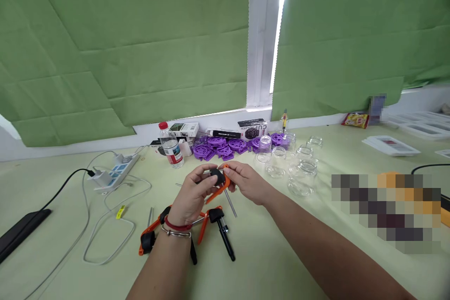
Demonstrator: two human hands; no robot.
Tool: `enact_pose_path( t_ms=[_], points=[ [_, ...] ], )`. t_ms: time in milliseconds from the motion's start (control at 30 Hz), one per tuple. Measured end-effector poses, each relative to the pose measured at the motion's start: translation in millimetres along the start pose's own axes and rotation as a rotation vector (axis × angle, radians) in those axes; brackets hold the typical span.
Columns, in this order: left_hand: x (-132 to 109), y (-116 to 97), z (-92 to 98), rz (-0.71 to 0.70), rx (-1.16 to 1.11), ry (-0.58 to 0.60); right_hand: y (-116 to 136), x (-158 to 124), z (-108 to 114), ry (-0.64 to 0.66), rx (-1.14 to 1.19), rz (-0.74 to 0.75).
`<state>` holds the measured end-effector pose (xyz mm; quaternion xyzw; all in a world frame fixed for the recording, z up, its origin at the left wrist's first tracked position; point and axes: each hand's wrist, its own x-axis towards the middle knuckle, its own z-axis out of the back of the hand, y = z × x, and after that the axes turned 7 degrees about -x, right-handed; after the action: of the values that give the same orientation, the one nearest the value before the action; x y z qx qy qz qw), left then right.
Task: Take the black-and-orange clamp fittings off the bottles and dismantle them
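Above the middle of the table, my left hand [194,193] has its fingers closed around a black rounded part [219,177]. My right hand [250,182] pinches an orange plastic piece [227,181] that lies against the black part. A thin metal rod [230,202] sticks out below them; its upper end is hidden. Under and beside my left wrist lie similar orange and black parts, among them a black clamp-like head [215,215] with a black handle [226,242], and another black knob [147,242] on an orange strip. My left forearm covers some of them.
A white power strip [121,171] with loose cables lies left. At the back stand a water bottle [172,149], small boxes [253,127] and purple plastic parts [204,151]. Several clear glass jars [301,183] stand right of my right hand, with white cards [392,145] beyond.
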<state>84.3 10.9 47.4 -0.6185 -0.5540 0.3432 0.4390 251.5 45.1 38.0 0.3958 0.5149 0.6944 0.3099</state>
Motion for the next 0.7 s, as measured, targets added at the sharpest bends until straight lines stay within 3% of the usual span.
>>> enact_pose_path(
  t_ms=[100,333,467,600,700],
  points=[
    [-0.2,8.4,-1.5,0.038,0.002,-0.06,-2.1,-8.2,2.4,0.04,0.014,-0.027],
    [-2.3,20.6,-8.4,0.135,-0.071,-0.059,-13.5,-19.1,0.3,-0.041,0.388,-0.17],
    [-5.1,24.9,-14.9,0.095,0.024,-0.027,-19.5,-24.3,2.9,-0.107,0.381,-0.155],
    [-7.1,29.6,-17.7,0.002,0.134,-0.094,-21.7,-32.3,4.7,-0.177,0.338,-0.133],
    [-7.7,34.1,-18.5,-0.057,0.103,-0.097,-21.1,-39.4,2.2,-0.145,0.347,-0.13]
  ],
)
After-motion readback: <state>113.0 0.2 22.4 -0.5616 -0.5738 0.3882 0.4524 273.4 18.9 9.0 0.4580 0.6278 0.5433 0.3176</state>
